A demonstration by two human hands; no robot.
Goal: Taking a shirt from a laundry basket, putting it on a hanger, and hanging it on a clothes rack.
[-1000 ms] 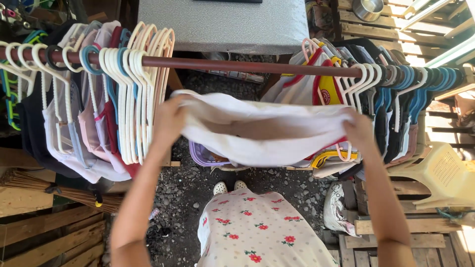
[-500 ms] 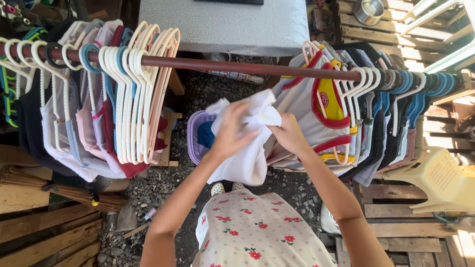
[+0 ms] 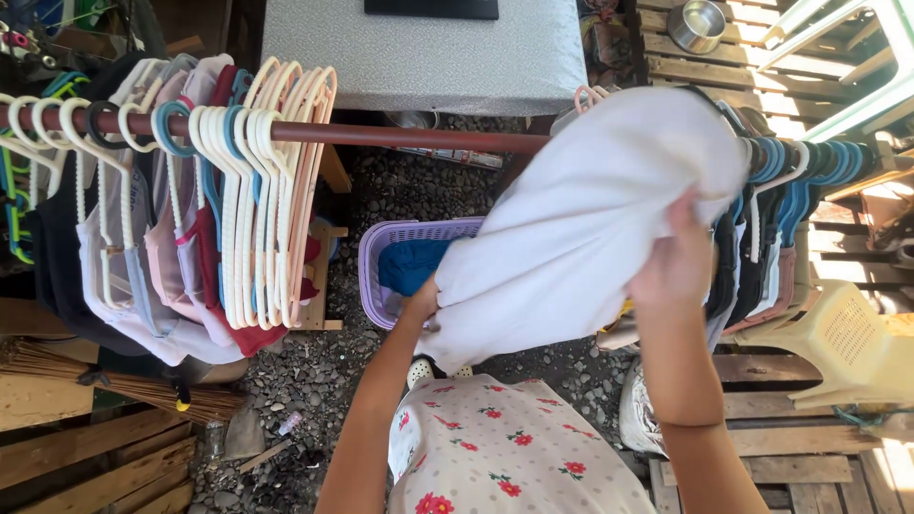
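- The white garment (image 3: 581, 209) is held up in front of the person, stretched on a slant from lower left to upper right, so that it covers the right part of the brown rail (image 3: 400, 136) and the clothes hanging there.
- The right hand (image 3: 678, 262) is raised high with its fingers closed over the garment's upper edge; the cloth bunches above it, which suggests this hand carries most of the weight.
- The left hand (image 3: 422, 303) sits lower, pinching the bottom corner of the cloth. Most of its fingers are hidden behind the fabric, but the grip looks closed, keeping the piece taut rather than letting it sag.
- Just behind the left hand stands a purple laundry basket (image 3: 376, 276) on the gravel, with blue cloth (image 3: 411, 264) lying inside it.
- On the left stretch of the rail hangs a tight bunch of white and pink hangers (image 3: 257, 181), some empty, others carrying clothes.
- Blue hangers (image 3: 809, 157) crowd the rail's far right end, beside a yellow plastic chair (image 3: 847, 338).
- A grey table (image 3: 428, 48) stands beyond the rail.
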